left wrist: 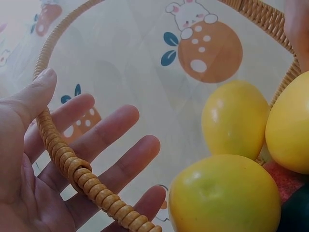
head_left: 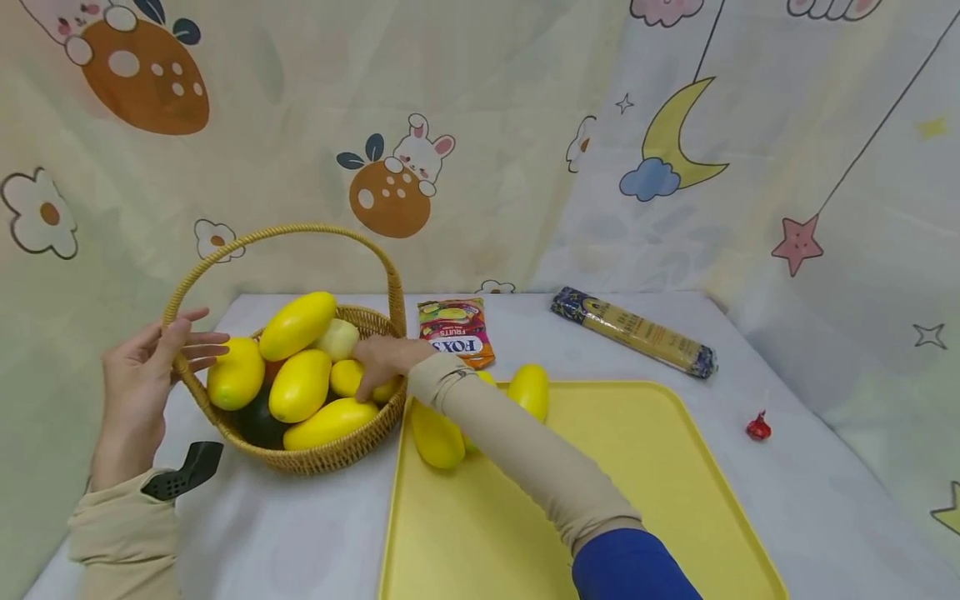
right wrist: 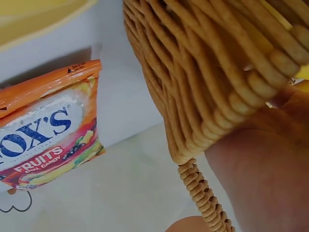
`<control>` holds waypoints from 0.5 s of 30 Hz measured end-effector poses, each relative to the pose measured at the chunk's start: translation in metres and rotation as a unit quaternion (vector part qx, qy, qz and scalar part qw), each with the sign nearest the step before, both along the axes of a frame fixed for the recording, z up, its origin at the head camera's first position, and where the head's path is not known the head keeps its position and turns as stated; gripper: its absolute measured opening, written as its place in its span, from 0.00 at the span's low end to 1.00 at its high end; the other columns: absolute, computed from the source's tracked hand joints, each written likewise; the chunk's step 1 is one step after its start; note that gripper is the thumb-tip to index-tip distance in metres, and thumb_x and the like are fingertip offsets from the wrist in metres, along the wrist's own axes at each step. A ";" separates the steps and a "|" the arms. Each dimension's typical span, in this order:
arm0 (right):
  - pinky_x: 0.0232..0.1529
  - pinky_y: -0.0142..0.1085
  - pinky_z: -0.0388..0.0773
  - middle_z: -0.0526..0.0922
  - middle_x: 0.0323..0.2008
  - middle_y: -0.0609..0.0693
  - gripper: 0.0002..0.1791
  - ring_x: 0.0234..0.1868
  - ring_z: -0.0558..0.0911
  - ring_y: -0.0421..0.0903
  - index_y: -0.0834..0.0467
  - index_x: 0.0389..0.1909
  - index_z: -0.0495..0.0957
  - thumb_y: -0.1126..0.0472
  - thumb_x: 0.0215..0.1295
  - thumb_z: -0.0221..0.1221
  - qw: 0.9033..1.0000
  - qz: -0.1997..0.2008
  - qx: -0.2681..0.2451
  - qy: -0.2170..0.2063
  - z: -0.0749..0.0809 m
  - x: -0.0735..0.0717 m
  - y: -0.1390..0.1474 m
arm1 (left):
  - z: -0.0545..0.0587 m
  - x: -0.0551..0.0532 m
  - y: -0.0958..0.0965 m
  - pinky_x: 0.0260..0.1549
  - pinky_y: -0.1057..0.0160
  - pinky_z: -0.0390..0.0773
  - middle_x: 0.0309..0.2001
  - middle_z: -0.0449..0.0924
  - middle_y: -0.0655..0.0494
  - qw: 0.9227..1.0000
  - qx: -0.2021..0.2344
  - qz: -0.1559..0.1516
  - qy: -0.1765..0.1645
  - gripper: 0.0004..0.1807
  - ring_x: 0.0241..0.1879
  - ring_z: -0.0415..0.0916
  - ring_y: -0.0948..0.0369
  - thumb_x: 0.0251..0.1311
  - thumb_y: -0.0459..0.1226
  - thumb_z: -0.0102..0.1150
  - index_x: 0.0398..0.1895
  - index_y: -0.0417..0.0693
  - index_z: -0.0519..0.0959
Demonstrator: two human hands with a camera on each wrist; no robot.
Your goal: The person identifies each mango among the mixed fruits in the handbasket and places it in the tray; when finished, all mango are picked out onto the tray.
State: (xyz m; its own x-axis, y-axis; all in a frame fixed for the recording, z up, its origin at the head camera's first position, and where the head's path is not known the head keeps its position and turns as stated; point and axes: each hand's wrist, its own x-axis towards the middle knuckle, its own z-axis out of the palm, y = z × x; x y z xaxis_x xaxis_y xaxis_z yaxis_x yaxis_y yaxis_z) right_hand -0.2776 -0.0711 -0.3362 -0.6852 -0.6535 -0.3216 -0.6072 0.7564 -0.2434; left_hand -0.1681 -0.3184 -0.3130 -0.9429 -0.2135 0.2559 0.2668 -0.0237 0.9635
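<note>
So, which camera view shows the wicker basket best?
The head view, because it shows the wicker basket almost whole, with its arched handle. The left wrist view shows only a handle stretch and some weave at upper right; the right wrist view, only a close part of woven side and handle.

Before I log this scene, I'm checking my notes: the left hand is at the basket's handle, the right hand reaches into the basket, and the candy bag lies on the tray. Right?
Not quite: the candy bag lies on the table beyond the tray, as the head view shows. The left hand and right hand are as you say.
</note>
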 end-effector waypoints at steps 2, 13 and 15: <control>0.36 0.28 0.69 0.75 0.39 0.44 0.21 0.39 0.72 0.39 0.52 0.44 0.73 0.49 0.54 0.68 1.000 0.010 -0.004 0.012 -0.001 0.000 0.001 | -0.001 0.000 0.000 0.34 0.79 0.78 0.33 0.87 0.64 1.000 0.002 -0.003 0.000 0.20 0.31 0.84 0.68 0.66 0.45 0.54 0.57 0.47 0.78; 0.29 0.27 0.67 0.73 0.32 0.44 0.20 0.32 0.71 0.39 0.53 0.40 0.73 0.49 0.51 0.70 0.996 0.053 0.003 0.077 0.011 0.004 0.004 | -0.003 -0.002 0.000 0.34 0.79 0.78 0.33 0.87 0.63 1.000 0.004 -0.004 0.006 0.20 0.31 0.84 0.68 0.66 0.45 0.54 0.57 0.46 0.77; 0.31 0.27 0.67 0.73 0.33 0.43 0.21 0.33 0.71 0.39 0.52 0.42 0.74 0.49 0.51 0.69 0.994 0.060 0.005 0.088 0.015 0.005 0.005 | -0.003 -0.002 0.000 0.34 0.79 0.78 0.33 0.87 0.64 1.000 0.003 -0.004 0.005 0.21 0.31 0.84 0.68 0.66 0.45 0.54 0.58 0.45 0.77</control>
State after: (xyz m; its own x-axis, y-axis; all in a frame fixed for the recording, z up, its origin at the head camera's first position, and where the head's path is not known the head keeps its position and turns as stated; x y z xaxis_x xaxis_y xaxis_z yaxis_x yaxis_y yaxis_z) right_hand -0.2726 -0.0656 -0.3211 -0.6493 -0.7306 -0.2112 -0.7250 0.6785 -0.1184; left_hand -0.1705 -0.3181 -0.3162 -0.9418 -0.2080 0.2641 0.2765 -0.0324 0.9605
